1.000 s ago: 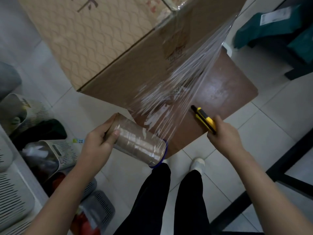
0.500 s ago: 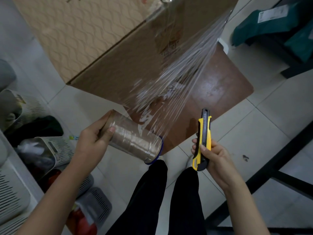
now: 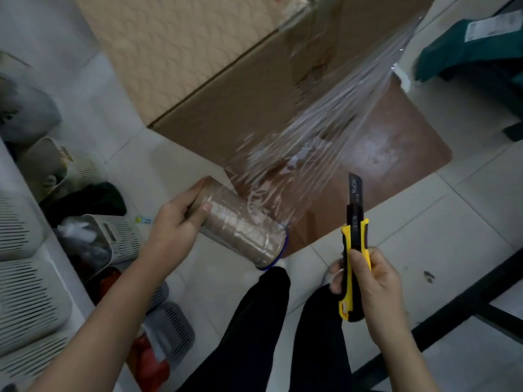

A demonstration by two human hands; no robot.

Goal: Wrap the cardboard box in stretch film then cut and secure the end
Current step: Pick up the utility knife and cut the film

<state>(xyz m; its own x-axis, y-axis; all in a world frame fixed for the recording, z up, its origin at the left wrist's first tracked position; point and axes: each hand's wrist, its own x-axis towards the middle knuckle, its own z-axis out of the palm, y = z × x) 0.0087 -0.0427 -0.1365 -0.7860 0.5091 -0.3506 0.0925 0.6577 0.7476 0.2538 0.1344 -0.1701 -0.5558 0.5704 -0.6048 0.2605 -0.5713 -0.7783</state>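
Note:
A large cardboard box (image 3: 226,89) stands on a brown stool top (image 3: 396,154) and fills the upper middle of the view. Clear stretch film (image 3: 325,131) runs taut from the box's right corner down to a nearly spent film roll (image 3: 243,230). My left hand (image 3: 175,222) grips the roll's left end. My right hand (image 3: 370,281) holds a yellow and black utility knife (image 3: 353,250) upright, with its blade extended and pointing up just right of the film, not touching it.
Perforated plastic baskets (image 3: 31,301) with clutter line the left side on the floor. A dark green parcel (image 3: 467,46) lies at the upper right. A black frame bar (image 3: 452,315) crosses the tiled floor at the lower right. My dark-trousered legs (image 3: 254,335) stand below.
My right hand turned the knife from pointing left to upright and drew back toward me. The blade now sticks out of the handle. The roll stays put in my left hand.

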